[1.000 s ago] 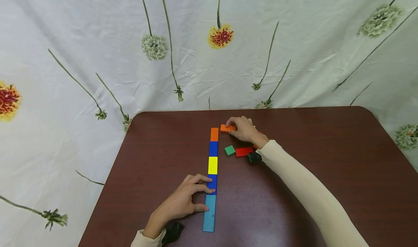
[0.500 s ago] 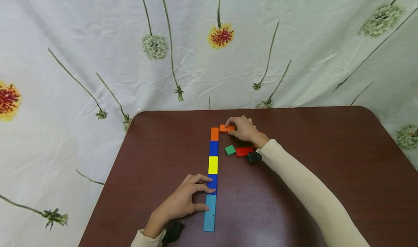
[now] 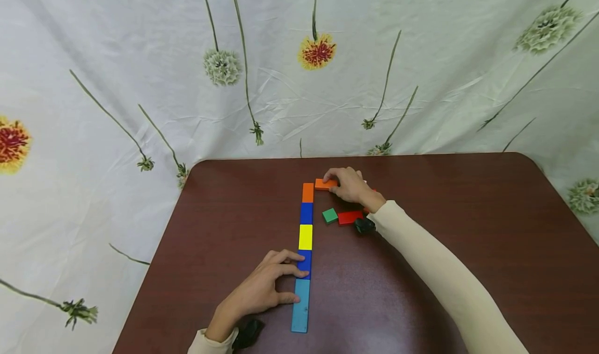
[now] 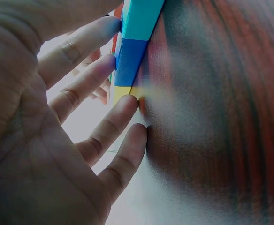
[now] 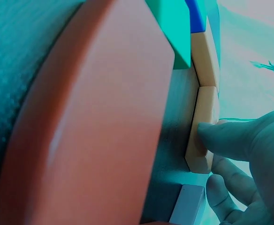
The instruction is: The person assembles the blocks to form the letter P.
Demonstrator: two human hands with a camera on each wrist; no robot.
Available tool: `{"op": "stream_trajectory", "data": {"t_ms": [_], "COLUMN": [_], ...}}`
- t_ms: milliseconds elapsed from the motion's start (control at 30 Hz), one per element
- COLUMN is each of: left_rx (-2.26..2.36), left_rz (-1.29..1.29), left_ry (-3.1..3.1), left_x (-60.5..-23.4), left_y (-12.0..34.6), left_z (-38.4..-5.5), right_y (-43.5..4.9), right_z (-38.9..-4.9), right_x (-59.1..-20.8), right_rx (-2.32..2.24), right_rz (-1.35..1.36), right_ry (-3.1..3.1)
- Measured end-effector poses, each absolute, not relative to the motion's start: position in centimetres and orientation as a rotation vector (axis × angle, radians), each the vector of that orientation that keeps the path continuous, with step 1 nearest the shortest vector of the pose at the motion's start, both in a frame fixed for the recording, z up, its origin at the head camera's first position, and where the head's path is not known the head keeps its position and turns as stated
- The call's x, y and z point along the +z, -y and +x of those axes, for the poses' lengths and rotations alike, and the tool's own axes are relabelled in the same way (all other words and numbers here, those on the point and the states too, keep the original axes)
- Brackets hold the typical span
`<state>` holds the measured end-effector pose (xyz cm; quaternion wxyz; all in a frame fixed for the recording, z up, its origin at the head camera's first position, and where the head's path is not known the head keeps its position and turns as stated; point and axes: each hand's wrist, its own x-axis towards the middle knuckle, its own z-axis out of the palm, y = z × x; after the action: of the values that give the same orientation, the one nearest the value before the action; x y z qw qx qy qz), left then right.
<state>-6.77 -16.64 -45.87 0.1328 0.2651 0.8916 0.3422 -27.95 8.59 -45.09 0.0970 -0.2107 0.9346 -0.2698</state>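
Note:
A straight row of flat blocks runs away from me: a light blue block [image 3: 301,317], a blue block [image 3: 306,266], a yellow block [image 3: 305,237], another blue block [image 3: 306,213] and an orange block [image 3: 308,192] at the far end. My left hand [image 3: 259,289] lies along the row's left side, fingers extended, with fingertips touching the near blue block and thumb on the light blue one. Between thumb and fingers, my right hand [image 3: 350,185] pinches a second orange block [image 5: 203,115], lying crosswise beside the row's far end. Any small gap there is hard to judge.
A green block [image 3: 329,215] and a red block [image 3: 349,218] lie right of the row, below the right wrist. A greyish block [image 5: 187,206] sits near the right fingers. The dark wooden table [image 3: 421,291] ends at a patterned cloth [image 3: 281,99].
My right hand has slid the held orange block slightly left, closer to the row's far end. The left hand and the row look unmoved.

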Motion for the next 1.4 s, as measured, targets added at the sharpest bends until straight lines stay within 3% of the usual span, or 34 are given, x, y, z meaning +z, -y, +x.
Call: {"op": "stream_trajectory", "data": {"t_ms": [1400], "left_rx": [0.998], "left_rz": [0.761], "left_ry": [-2.588], "left_x": [-45.81], "left_y": [16.64], "left_z": [-6.72], "right_y": [-8.58], "right_z": [-27.97], "right_x": [-45.17], "right_rx": [-0.799], "right_rz": [-0.652], "right_ry": [-2.764]}}
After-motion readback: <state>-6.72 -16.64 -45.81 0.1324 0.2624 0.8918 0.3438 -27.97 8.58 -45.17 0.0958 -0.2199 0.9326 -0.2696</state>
